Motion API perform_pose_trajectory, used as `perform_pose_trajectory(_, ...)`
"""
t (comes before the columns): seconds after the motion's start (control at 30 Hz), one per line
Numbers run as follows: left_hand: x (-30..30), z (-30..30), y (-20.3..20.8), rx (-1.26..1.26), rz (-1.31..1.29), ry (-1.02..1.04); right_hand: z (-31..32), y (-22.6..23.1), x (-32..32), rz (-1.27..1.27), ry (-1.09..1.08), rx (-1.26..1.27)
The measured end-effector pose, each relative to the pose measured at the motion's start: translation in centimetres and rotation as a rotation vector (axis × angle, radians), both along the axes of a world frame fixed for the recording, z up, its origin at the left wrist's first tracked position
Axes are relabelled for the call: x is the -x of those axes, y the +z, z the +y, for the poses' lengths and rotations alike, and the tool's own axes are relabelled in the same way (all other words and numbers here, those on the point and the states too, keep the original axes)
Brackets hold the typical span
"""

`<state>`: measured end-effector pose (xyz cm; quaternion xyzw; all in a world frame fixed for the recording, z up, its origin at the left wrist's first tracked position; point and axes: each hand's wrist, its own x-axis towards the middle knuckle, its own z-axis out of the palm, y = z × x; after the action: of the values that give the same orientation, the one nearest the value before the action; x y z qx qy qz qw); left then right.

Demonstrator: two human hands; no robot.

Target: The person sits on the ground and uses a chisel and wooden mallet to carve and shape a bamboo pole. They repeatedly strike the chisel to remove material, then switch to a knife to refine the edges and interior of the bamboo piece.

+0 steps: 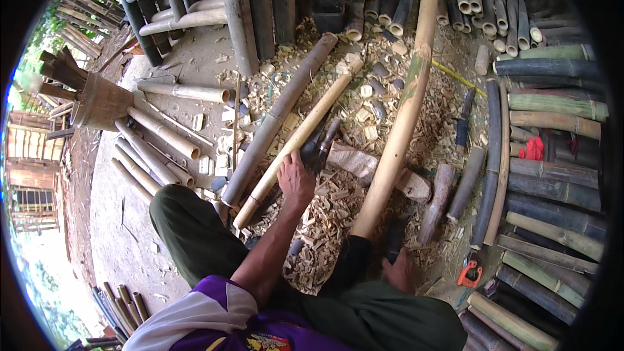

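Pale bamboo pole (316,116) against the curled left hand (297,179)

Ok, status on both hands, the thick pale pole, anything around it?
Left hand at dark object, grip unclear. Right hand near thick pole, grip unclear. Pole across wood block; chips both sides.

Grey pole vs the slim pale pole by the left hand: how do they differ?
Colour: the grey pole is grey-brown, the slim pale pole yellowish.
Thickness: the grey pole looks thicker than the slim pale pole.
Position: the left hand is right by the slim pale pole; the grey pole lies farther left.
Shared: both long, slanting roughly parallel.
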<state>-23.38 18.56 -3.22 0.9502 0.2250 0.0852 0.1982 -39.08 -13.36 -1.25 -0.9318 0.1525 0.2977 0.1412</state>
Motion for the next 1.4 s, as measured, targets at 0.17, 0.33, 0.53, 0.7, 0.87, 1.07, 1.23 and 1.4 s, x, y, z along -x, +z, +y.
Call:
perform_pose_trajectory(0.17,-0.6,2.3,-0.4,0.117,0.197,-0.065,2.3,2.6,-3.0,-0.376,0.051,-0.192)
perform_pose_trajectory(0.33,-1.6,3.9,1.6,1.218,0.147,0.054,8.0,7.3,-9.8,-0.255,-0.047,-0.734)
perform_pose_trajectory(0.53,2.7,-6.3,10.7,1.241,0.163,-0.336,10.5,4.1,-14.5,-0.168,-0.465,-1.364)
perform_pose_trajectory(0.7,5.0,-5.5,7.6,0.943,0.028,-0.319,8.2,4.2,-13.2,-0.387,-0.645,-1.237)
perform_pose_trajectory(0.87,5.6,6.7,0.1,-0.031,-0.126,0.111,6.1,5.8,-9.8,-0.402,-0.808,-1.136)
perform_pose_trajectory(1.07,11.8,17.0,0.8,0.108,0.842,0.853,5.1,3.7,-7.1,-0.350,-0.797,-1.145)
perform_pose_trajectory(1.23,15.0,22.4,-1.1,-0.240,0.466,0.792,7.3,4.8,-8.3,-0.461,-0.684,-1.181)
perform_pose_trajectory(1.4,3.2,18.5,12.7,0.114,-0.248,0.255,6.7,4.1,-9.2,-0.760,-0.721,-1.314)
